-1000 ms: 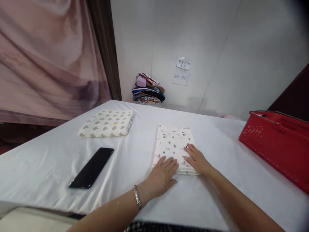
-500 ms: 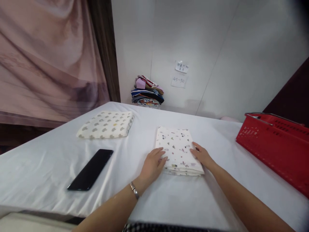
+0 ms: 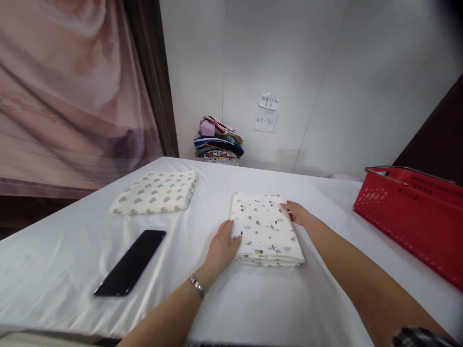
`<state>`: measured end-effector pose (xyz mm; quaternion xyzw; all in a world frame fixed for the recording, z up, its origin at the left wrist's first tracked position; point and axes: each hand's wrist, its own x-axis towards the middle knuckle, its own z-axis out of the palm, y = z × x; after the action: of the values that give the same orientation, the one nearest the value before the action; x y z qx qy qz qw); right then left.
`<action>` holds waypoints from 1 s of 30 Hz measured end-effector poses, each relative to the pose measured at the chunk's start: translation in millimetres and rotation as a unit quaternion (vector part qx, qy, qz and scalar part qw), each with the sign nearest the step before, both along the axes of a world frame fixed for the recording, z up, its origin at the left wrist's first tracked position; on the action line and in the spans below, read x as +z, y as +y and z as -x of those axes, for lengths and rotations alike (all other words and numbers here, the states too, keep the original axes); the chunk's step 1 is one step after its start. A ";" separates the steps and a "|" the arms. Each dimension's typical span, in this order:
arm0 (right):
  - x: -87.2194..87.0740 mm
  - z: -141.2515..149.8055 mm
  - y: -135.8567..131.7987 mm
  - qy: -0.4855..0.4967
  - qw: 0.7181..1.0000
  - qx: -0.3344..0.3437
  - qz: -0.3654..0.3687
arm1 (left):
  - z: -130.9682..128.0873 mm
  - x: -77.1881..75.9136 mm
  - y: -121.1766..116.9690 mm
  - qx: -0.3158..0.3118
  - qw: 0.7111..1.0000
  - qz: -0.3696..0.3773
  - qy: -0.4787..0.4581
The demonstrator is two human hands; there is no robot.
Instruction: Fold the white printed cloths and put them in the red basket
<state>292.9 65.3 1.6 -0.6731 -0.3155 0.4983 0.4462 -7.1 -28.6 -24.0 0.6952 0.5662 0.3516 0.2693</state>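
fingers of the left hand (image 3: 221, 248) and right hand (image 3: 297, 212), loosely spread, touch opposite edges of a folded patterned cloth (image 3: 265, 229) mid-worktop (image 3: 217, 308); its folding looks nearly complete, perhaps only straightening left.

The lone head view looks forward and slightly down from just behind the near edge of the white-covered tabletop (image 3: 260, 308), facing the wall (image 3: 195, 58).

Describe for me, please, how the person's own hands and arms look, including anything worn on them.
Both are bare, without gloves. Behind the left hand, a shiny silver bracelet circles the wrist. The right hand has none; farther up that arm, a black-and-white checked sleeve shows.
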 end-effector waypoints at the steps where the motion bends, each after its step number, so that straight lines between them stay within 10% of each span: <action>1: -1.0 -1.1 3.6 0.011 1.000 0.002 0.003 | -0.1 1.9 -0.6 -0.002 1.000 0.005 -0.001; 19: -2.3 -5.3 11.0 0.192 0.974 0.110 0.047 | 8.2 0.8 15.4 0.004 0.986 0.146 -0.076; 26: -20.2 -4.0 -30.3 0.163 0.984 0.037 -0.063 | 23.6 50.1 116.4 -0.052 0.990 0.008 0.133; 30: -24.1 -5.1 -66.6 0.144 0.988 0.017 -0.055 | 19.5 43.7 162.8 0.004 0.989 0.002 0.150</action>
<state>298.0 -1.3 -22.5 -0.5633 -0.2863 0.5790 0.5153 -26.5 134.2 19.7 0.7372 0.6036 0.2433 0.1817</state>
